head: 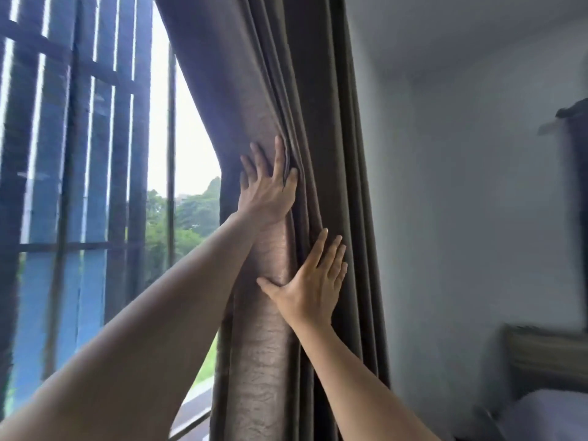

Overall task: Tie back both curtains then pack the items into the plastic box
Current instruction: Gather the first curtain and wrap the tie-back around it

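Window point(187, 138) fills the left half of the frame, with dark bars point(79, 122) across it. A blue facade and green trees point(191, 218) show outside. Pale wall point(461, 186) takes the right half.

Curtain point(254, 74), grey-brown, runs top to bottom through the centre of the frame. It is bunched into vertical folds and pulled off the glass toward the wall. Its left edge slants from top centre down to mid-frame, then drops straight.

Two bare forearms come up from the bottom edge, the left one from the lower left corner, the right one from bottom centre.

Left hand point(267, 189), mid-centre, lies flat on the curtain. Its fingers are straight and point up, and its thumb sits against a fold on the right side. Not gripping, just pressing the cloth.

Right hand point(313, 281), lower and slightly right of the left hand, is also flat on the folds. Its fingers are spread and straight, its thumb stuck out to the left. Palm on the fabric, nothing grasped.

Lower right corner: a wooden headboard point(547, 351) with pale bedding point(547, 412) below it, both blurred. Upper right edge: a dark object point(576, 122), too blurred to identify.
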`<state>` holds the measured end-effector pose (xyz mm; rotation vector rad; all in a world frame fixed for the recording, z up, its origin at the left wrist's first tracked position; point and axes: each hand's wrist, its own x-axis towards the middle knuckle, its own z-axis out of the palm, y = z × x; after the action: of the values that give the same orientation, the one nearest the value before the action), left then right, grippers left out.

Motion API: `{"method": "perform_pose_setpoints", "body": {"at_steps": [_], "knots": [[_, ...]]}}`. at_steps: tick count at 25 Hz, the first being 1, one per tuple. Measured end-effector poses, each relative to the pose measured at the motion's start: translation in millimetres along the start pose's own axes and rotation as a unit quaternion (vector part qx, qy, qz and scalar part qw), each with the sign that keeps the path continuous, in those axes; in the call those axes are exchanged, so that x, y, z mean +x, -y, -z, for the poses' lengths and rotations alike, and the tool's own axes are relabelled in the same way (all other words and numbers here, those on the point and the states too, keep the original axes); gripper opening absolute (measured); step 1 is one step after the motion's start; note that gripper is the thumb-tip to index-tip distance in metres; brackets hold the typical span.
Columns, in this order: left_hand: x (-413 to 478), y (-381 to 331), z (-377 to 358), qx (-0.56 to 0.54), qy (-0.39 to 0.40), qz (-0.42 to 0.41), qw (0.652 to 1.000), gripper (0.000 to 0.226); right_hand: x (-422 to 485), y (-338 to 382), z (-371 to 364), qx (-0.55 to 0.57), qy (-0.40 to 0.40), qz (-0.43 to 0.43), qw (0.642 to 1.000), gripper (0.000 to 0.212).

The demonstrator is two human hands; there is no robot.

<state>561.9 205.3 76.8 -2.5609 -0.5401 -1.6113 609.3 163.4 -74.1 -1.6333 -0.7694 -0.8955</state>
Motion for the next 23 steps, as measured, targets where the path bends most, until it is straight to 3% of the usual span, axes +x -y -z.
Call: {"method": "perform_pose_setpoints", "body": {"at_steps": [8, 23], "knots": [[74.0, -26.9, -145.9, -0.044, 0.034, -0.006, 0.998, 0.059, 86.9, -131.0, -53.9, -0.036, -0.019, -0.003, 0.999, 0.138], [175.0, -70.6, -331.3, -0.11, 0.068, -0.068, 0.989, 0.062, 196.7, -295.9, -109.3, -0.056, -0.013, -0.035, 0.998, 0.137]]}}
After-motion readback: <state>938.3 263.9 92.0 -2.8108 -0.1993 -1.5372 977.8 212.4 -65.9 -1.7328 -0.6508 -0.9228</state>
